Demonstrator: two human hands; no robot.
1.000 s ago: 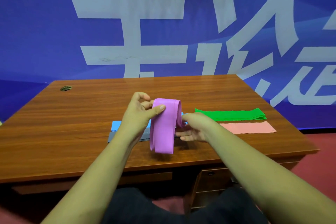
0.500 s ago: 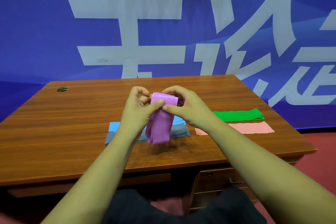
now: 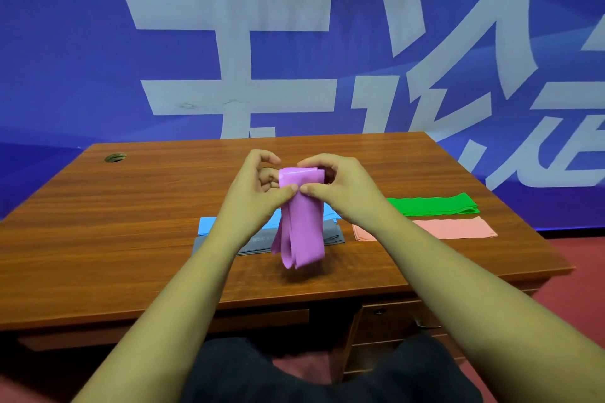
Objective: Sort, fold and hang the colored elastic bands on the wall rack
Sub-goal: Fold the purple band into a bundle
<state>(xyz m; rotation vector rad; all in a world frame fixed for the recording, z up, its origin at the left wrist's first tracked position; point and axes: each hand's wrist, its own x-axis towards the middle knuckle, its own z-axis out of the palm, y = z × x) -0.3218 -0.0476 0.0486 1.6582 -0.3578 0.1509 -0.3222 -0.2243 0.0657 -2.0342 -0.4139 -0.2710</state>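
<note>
A folded purple elastic band (image 3: 301, 222) hangs in several layers above the middle of the wooden desk (image 3: 131, 222). My left hand (image 3: 255, 193) and my right hand (image 3: 340, 186) both pinch its folded top, thumbs meeting at the front. Behind it on the desk lie a folded light blue band (image 3: 206, 225) and a grey band (image 3: 332, 234), partly hidden by my hands. To the right lie a folded green band (image 3: 432, 204) and a flat pink band (image 3: 455, 227). No wall rack is in view.
A round cable hole (image 3: 115, 158) sits at the desk's far left corner. A blue banner with large white characters (image 3: 229, 59) stands right behind the desk. Drawers (image 3: 386, 321) are under the desk's right side, with red floor (image 3: 576, 288) beyond.
My right hand rose from under the purple band to its top and now pinches the fold beside my left hand. The band's hanging ends have been gathered closer together.
</note>
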